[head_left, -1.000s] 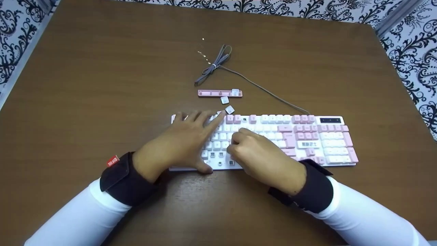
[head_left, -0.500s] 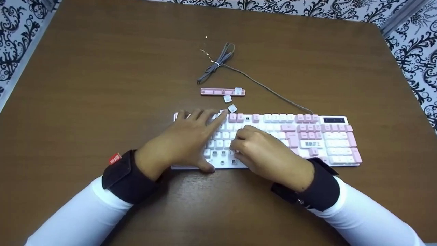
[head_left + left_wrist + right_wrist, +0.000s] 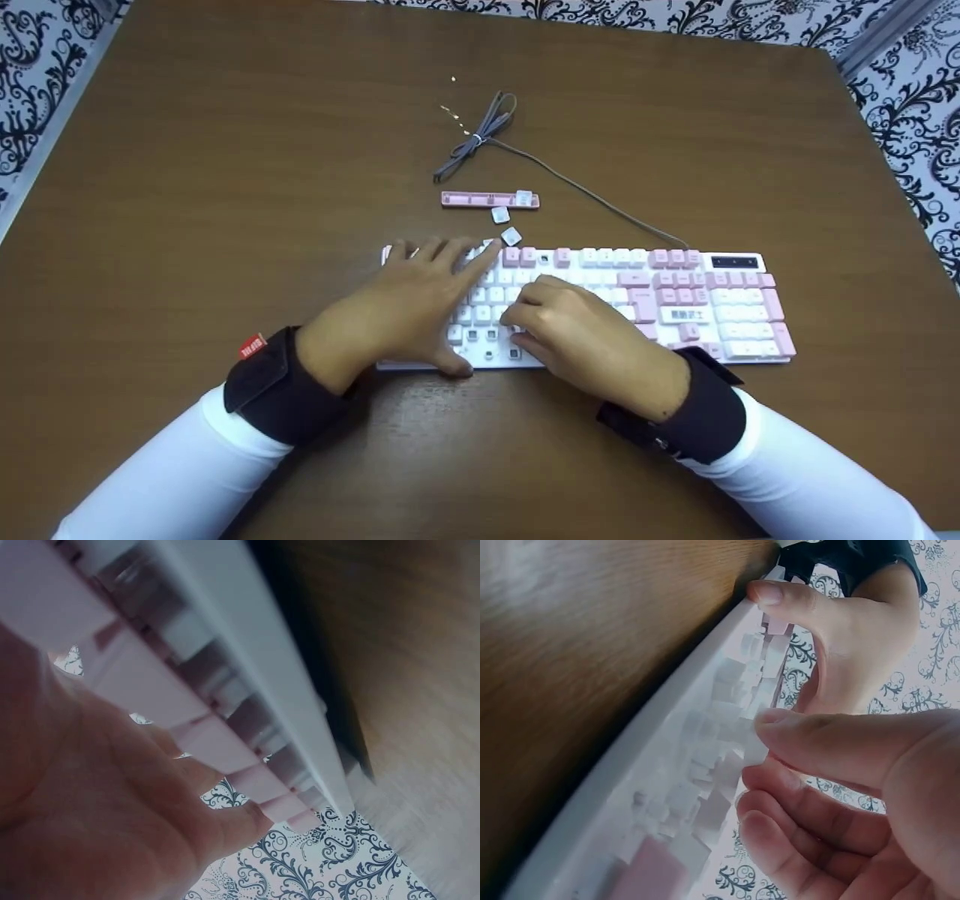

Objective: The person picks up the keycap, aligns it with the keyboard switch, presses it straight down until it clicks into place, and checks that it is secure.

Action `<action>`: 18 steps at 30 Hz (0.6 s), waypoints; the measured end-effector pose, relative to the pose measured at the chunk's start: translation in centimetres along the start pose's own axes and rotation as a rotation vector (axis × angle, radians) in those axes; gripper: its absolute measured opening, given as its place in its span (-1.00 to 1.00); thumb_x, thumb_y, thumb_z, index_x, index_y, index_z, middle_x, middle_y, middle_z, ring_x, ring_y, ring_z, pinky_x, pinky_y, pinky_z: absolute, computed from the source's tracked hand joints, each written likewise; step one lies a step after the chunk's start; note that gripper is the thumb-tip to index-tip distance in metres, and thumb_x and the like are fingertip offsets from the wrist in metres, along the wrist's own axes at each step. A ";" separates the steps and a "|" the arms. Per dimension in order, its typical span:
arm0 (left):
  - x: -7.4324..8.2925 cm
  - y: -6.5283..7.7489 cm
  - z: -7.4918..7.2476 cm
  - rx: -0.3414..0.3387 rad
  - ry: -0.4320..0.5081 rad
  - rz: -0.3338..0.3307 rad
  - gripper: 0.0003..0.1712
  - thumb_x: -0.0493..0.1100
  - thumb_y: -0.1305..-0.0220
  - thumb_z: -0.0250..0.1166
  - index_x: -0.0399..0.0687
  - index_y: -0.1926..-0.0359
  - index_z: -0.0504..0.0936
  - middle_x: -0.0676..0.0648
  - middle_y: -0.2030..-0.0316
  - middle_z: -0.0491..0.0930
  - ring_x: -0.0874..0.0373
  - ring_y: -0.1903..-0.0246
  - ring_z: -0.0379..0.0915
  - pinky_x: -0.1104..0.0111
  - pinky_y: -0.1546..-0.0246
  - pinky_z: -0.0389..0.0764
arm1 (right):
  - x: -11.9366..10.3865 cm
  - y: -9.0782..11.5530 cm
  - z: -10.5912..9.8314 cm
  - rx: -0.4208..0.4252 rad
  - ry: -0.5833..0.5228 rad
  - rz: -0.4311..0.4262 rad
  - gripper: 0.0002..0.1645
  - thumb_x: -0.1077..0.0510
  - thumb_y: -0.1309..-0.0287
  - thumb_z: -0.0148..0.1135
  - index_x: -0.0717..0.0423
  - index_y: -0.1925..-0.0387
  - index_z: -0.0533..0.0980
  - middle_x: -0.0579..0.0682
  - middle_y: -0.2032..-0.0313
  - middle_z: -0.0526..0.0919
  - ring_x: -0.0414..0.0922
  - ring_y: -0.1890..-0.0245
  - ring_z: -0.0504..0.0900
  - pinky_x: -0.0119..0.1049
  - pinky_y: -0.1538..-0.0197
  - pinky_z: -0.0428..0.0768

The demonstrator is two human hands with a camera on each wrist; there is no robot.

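Observation:
A white and pink keyboard point(image 3: 739, 315) lies on the table; several bare switches show in its lower rows. My left hand point(image 3: 401, 307) rests spread over its left end, fingers fairly straight, with the thumb point(image 3: 776, 596) at the near edge. My right hand point(image 3: 577, 326) is over the middle of the lower rows. In the right wrist view, its thumb and index finger pinch a white keycap point(image 3: 751, 744) that sits among the keys, while the other fingers curl beneath. Pink keys point(image 3: 150, 679) run close to the left palm in the left wrist view.
Behind the keyboard lie two loose white keycaps, one point(image 3: 511, 236) nearer and one point(image 3: 500, 215) farther. An upturned pink spacebar point(image 3: 472, 199) has another white keycap point(image 3: 523, 198) on it. The bundled grey cable point(image 3: 480, 139) lies farther back, beside small light specks.
The right hand's thumb and index finger have parted slightly and shifted a little at the lower keys. My left hand holds the same place on the keyboard. The head view has shifted slightly.

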State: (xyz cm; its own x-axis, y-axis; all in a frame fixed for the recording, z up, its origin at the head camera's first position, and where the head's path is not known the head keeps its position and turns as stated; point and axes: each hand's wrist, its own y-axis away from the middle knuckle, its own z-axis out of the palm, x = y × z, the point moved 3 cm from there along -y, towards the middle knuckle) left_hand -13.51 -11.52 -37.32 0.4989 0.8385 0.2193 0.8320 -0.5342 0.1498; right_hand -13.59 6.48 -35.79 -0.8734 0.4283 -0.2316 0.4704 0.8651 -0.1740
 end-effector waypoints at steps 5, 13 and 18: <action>-0.1 -0.1 0.1 0.007 0.002 0.004 0.58 0.45 0.32 0.55 0.01 -0.61 -0.11 -0.19 -0.44 0.22 -0.17 -0.37 0.21 -0.20 -0.22 0.34 | 0.0 -0.1 0.1 -0.010 0.003 0.002 -0.91 0.30 -0.10 0.42 0.18 0.31 0.66 0.04 0.36 0.64 -0.05 0.28 0.61 -0.20 0.20 0.61; 0.0 -0.1 0.0 0.010 0.004 0.005 0.56 0.45 0.32 0.54 0.02 -0.61 -0.09 -0.17 -0.44 0.20 -0.17 -0.36 0.22 -0.19 -0.22 0.34 | -0.4 -0.2 0.1 -0.011 0.049 -0.017 -0.93 0.31 -0.09 0.40 0.16 0.39 0.62 0.02 0.38 0.62 -0.07 0.32 0.56 -0.23 0.24 0.59; 0.0 -0.1 0.1 0.011 -0.004 0.007 0.57 0.46 0.32 0.54 0.01 -0.61 -0.10 -0.18 -0.44 0.20 -0.18 -0.36 0.23 -0.19 -0.22 0.34 | -0.8 -0.3 0.0 -0.026 0.095 -0.024 -0.92 0.32 -0.08 0.39 0.17 0.44 0.61 0.01 0.42 0.59 -0.08 0.37 0.53 -0.25 0.29 0.57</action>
State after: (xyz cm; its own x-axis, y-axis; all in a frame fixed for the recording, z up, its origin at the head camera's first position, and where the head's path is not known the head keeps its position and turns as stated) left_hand -13.58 -11.50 -37.39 0.5057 0.8350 0.2167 0.8310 -0.5390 0.1377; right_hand -13.08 5.87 -35.53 -0.8931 0.4291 -0.1354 0.4467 0.8815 -0.1529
